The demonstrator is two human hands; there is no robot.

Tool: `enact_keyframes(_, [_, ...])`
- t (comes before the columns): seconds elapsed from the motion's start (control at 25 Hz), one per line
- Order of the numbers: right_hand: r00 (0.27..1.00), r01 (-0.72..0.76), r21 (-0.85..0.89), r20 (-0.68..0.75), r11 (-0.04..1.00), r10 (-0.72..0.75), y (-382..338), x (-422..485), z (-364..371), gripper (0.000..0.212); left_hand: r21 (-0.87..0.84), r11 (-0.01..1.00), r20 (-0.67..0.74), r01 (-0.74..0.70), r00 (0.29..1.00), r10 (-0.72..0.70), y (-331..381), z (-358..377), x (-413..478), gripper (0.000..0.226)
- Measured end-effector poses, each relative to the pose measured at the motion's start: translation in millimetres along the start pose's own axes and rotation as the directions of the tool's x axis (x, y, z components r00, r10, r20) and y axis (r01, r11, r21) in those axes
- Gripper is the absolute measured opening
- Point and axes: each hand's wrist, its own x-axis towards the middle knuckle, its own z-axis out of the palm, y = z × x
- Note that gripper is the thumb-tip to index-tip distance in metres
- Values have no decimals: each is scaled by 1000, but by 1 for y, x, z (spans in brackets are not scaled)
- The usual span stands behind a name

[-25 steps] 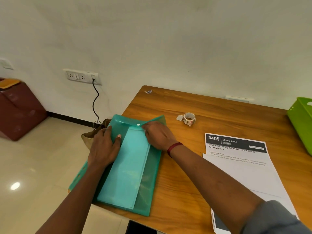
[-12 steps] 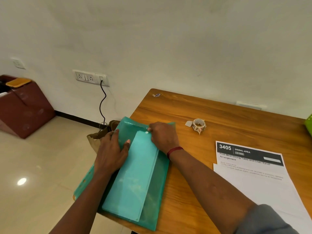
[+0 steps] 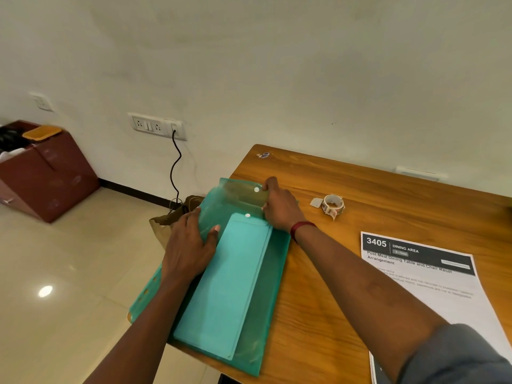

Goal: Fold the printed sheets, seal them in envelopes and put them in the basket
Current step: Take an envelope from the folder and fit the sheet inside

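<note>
A translucent green plastic folder point(image 3: 266, 309) lies at the table's left edge, partly overhanging it. Inside it shows a stack of teal envelopes point(image 3: 224, 289). My left hand point(image 3: 188, 245) presses flat on the folder's left side. My right hand point(image 3: 279, 206) grips the folder's snap flap point(image 3: 243, 194) and holds it lifted open, its white snap button showing. A stack of printed sheets point(image 3: 432, 289) headed "3405 DINING AREA" lies to the right on the wooden table point(image 3: 360, 195). The basket is out of view.
A small roll of stickers or tape point(image 3: 332, 205) sits behind my right hand. On the floor to the left are a brown paper bag point(image 3: 169, 220) by the table's edge, a black cable point(image 3: 174, 167) from a wall socket, and a maroon box point(image 3: 44, 173).
My right hand has unsnapped the folder's flap and lifted it back. The view has swung left, so the green basket at the far right has left the frame.
</note>
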Motion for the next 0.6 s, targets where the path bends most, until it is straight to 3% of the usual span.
enact_keyframes(0.16, [981, 3, 25, 193, 1000, -8, 1, 15, -13, 17, -17, 1000, -31, -13, 999, 12, 0, 0, -1, 62])
enact_keyframes(0.28, [940, -57, 106, 341, 993, 18, -1, 18, -18, 12, -32, 999, -70, -34, 997, 32, 1, 0, -2, 58])
enact_keyframes(0.6, [918, 34, -64, 396, 997, -6, -11, 18, -13, 20, -11, 998, -88, -61, 994, 59, 1, 2, -3, 57])
